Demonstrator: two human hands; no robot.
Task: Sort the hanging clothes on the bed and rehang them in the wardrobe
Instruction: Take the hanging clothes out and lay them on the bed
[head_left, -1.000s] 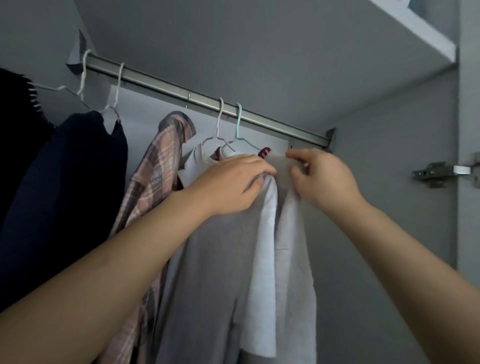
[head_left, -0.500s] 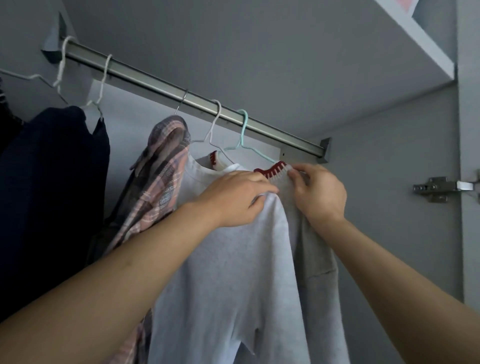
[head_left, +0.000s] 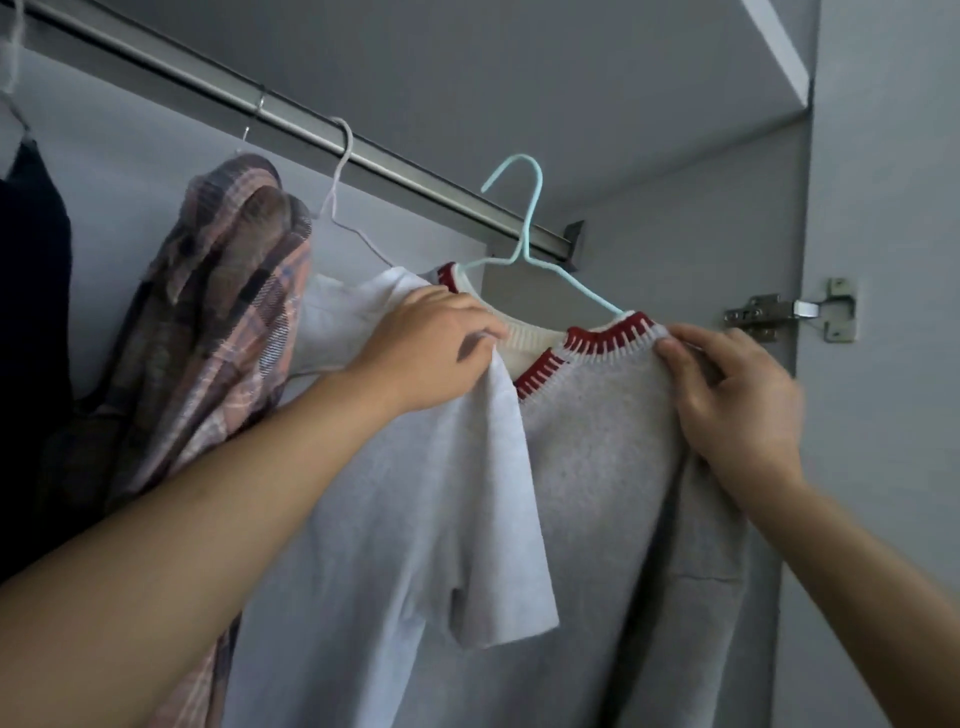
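A grey knit sweater (head_left: 597, 441) with a red-and-white collar hangs on a light blue hanger (head_left: 524, 218). My left hand (head_left: 431, 343) grips its left shoulder by the collar, bunched together with fabric of a white T-shirt (head_left: 415, 545). My right hand (head_left: 732, 395) pinches the sweater's right shoulder. The blue hook stands in front of the wardrobe rail (head_left: 291, 119), near its right end; I cannot tell whether it touches the rail. The white T-shirt hangs on a white hanger (head_left: 337, 171) that is hooked on the rail.
A pink and grey plaid shirt (head_left: 223, 322) hangs left of the white T-shirt. Dark garments (head_left: 31, 338) fill the far left. The wardrobe side wall with a metal door hinge (head_left: 789, 312) stands close on the right. A shelf edge (head_left: 774, 47) runs above.
The grey sweater has turned to face me and moved right, away from the white T-shirt. The blue hook now sits higher in front of the rail. My view has moved closer and to the right.
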